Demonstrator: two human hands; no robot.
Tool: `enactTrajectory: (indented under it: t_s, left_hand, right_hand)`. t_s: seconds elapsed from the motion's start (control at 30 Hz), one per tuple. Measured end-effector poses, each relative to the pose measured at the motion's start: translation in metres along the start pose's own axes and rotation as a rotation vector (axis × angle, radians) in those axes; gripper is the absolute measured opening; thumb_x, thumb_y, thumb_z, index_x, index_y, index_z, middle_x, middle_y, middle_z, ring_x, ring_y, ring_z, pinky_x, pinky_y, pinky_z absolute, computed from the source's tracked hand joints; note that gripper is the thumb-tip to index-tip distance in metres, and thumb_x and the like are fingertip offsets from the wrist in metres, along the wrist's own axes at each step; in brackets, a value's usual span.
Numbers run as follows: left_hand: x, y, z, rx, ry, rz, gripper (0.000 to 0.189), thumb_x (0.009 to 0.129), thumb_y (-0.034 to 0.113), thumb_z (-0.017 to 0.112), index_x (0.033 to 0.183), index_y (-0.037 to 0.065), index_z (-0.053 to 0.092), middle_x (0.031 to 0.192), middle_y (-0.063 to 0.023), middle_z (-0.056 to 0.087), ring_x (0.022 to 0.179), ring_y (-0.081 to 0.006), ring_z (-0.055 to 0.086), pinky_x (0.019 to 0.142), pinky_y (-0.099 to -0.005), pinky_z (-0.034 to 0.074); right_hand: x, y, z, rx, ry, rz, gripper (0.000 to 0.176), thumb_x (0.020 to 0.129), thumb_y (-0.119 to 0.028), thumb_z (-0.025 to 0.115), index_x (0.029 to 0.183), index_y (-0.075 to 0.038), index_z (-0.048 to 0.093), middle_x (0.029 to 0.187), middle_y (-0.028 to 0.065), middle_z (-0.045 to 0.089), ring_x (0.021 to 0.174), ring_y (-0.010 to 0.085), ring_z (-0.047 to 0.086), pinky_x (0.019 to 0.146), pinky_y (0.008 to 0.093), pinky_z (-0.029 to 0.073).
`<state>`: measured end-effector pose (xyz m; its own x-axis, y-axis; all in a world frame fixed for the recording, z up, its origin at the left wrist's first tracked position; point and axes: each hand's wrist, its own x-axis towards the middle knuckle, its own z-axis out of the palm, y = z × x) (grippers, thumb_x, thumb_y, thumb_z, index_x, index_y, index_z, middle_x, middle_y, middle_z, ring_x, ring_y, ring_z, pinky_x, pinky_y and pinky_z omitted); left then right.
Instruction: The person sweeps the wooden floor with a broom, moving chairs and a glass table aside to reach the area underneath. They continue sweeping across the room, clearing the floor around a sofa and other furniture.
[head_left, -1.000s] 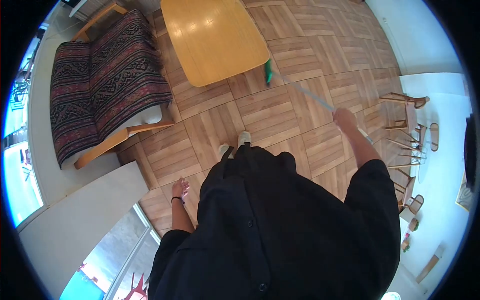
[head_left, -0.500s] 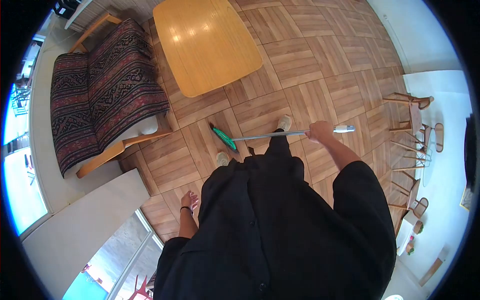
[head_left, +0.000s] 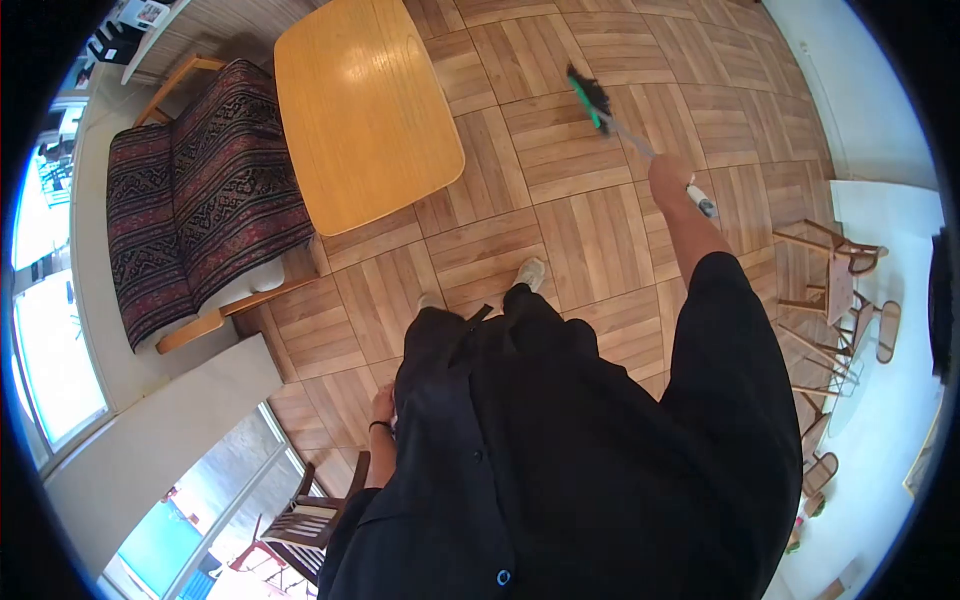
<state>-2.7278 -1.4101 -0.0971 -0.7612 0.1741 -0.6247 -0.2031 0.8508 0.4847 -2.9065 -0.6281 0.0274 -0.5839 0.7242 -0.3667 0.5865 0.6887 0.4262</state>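
"What's at the far left?"
"A sofa point(head_left: 215, 190) under a dark cover with reddish patterned bands, its wooden frame showing at the near end. Below it in the view runs a pale low wall point(head_left: 170, 405)."

"And next?"
"A dark wooden chair point(head_left: 303, 520) with a slatted seat, partly covered by the person's black shirt point(head_left: 600, 470). Higher up, just right of the sofa, stands a yellow wooden table point(head_left: 370, 120) with rounded corners, light glinting on its top."

"Where's the left hand?"
"The left hand point(head_left: 383, 403) is low beside the clothing, a dark band point(head_left: 380, 425) at its wrist. Its fingers are mostly hidden, so I can't tell how far they're open or whether they hold anything."

"The feet?"
"Two pale shoes point(head_left: 531, 273), apart on the parquet floor point(head_left: 590, 240)."

"And the broom?"
"The broom point(head_left: 622, 129) is right of the table and apart from it. Its green head with dark bristles shows against the parquet; the thin grey handle slants into the right hand point(head_left: 668, 180)."

"How is that hand?"
"Closed around the handle near its white end, which pokes out past the fist. The arm reaches forward."

"Anything beyond?"
"Several wooden chairs point(head_left: 838, 275) near the white wall point(head_left: 900, 215)."
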Motion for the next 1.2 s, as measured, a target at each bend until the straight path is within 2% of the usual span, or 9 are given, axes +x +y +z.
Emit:
enactTrajectory:
  t_s: [0.13, 0.3, 0.5, 0.6, 0.67, 0.83, 0.93, 1.03, 1.2]
  left_hand:
    - [-0.032, 0.030, 0.018, -0.101, -0.116, -0.268, 0.039, 0.086, 0.042, 0.050, 0.107, 0.010, 0.055, 0.092, -0.0073, 0.063, 0.079, -0.0201, 0.059, 0.066, -0.0367, 0.048]
    - [-0.022, 0.054, 0.026, -0.182, -0.199, -0.492, 0.037, 0.086, 0.041, 0.050, 0.106, 0.010, 0.056, 0.091, -0.0083, 0.063, 0.078, -0.0204, 0.060, 0.063, -0.0358, 0.048]
    - [0.138, 0.146, 0.001, -0.732, -0.079, -0.881, 0.036, 0.087, 0.040, 0.050, 0.104, 0.010, 0.056, 0.090, -0.0096, 0.063, 0.077, -0.0207, 0.061, 0.060, -0.0346, 0.049]
    - [0.250, 0.192, -0.040, -0.672, -0.128, -0.482, 0.038, 0.089, 0.040, 0.044, 0.105, 0.007, 0.056, 0.082, -0.0070, 0.064, 0.068, -0.0181, 0.061, 0.056, -0.0287, 0.048]
    - [0.311, 0.272, -0.090, -0.433, -0.212, -0.513, 0.037, 0.091, 0.037, 0.043, 0.106, 0.006, 0.056, 0.087, -0.0067, 0.063, 0.077, -0.0157, 0.061, 0.061, -0.0278, 0.047]
    - [0.351, 0.453, -0.168, -0.515, 0.092, -0.150, 0.035, 0.090, 0.038, 0.050, 0.106, 0.007, 0.057, 0.092, -0.0041, 0.062, 0.080, -0.0139, 0.059, 0.062, -0.0231, 0.041]
    - [0.356, 0.474, -0.169, -0.491, 0.089, -0.168, 0.037, 0.090, 0.040, 0.050, 0.105, 0.007, 0.057, 0.092, -0.0040, 0.062, 0.081, -0.0141, 0.058, 0.064, -0.0229, 0.041]
    - [0.357, 0.421, -0.142, -0.459, 0.008, -0.363, 0.038, 0.089, 0.042, 0.050, 0.105, 0.009, 0.056, 0.092, -0.0059, 0.062, 0.078, -0.0143, 0.058, 0.061, -0.0250, 0.043]
    - [0.273, 0.418, -0.093, -0.436, -0.042, -0.878, 0.041, 0.086, 0.047, 0.049, 0.105, 0.012, 0.054, 0.091, -0.0043, 0.063, 0.077, -0.0135, 0.058, 0.060, -0.0287, 0.044]
  right_hand:
    - [0.046, 0.044, -0.013, 0.061, 0.193, -0.156, 0.028, 0.088, -0.030, 0.050, 0.087, -0.010, 0.068, 0.085, 0.0110, 0.067, 0.083, 0.0283, 0.065, 0.066, 0.0406, 0.052]
    - [0.041, 0.046, -0.061, 0.035, -0.017, -0.311, 0.040, 0.085, -0.044, 0.051, 0.088, -0.008, 0.069, 0.085, 0.0109, 0.067, 0.082, 0.0285, 0.065, 0.067, 0.0412, 0.051]
    - [0.072, 0.035, -0.042, 0.046, -0.095, -0.264, 0.042, 0.086, -0.046, 0.049, 0.087, -0.008, 0.068, 0.083, 0.0119, 0.067, 0.078, 0.0284, 0.066, 0.065, 0.0410, 0.051]
    - [0.112, 0.051, -0.052, 0.041, -0.061, -0.189, 0.042, 0.086, -0.045, 0.049, 0.086, -0.008, 0.068, 0.081, 0.0119, 0.067, 0.077, 0.0285, 0.066, 0.064, 0.0402, 0.052]
    - [0.139, 0.062, -0.058, 0.050, -0.032, -0.165, 0.042, 0.086, -0.045, 0.049, 0.084, -0.008, 0.068, 0.080, 0.0123, 0.067, 0.075, 0.0288, 0.065, 0.063, 0.0400, 0.052]
    - [0.185, 0.090, -0.081, 0.151, 0.026, -0.173, 0.050, 0.090, -0.046, 0.041, 0.077, -0.005, 0.066, 0.076, 0.0177, 0.064, 0.075, 0.0338, 0.063, 0.067, 0.0460, 0.050]
    - [0.208, 0.084, -0.086, 0.257, -0.208, -0.161, 0.053, 0.090, -0.049, 0.038, 0.082, -0.004, 0.065, 0.082, 0.0195, 0.064, 0.080, 0.0362, 0.062, 0.070, 0.0470, 0.049]
    - [0.243, 0.045, -0.059, 0.336, -0.395, -0.245, 0.055, 0.090, -0.051, 0.037, 0.093, -0.003, 0.063, 0.091, 0.0203, 0.063, 0.087, 0.0368, 0.060, 0.075, 0.0474, 0.047]
    - [0.310, -0.043, -0.053, 0.504, -0.507, -0.453, 0.050, 0.089, -0.049, 0.040, 0.095, -0.005, 0.064, 0.094, 0.0198, 0.063, 0.091, 0.0356, 0.060, 0.078, 0.0467, 0.046]
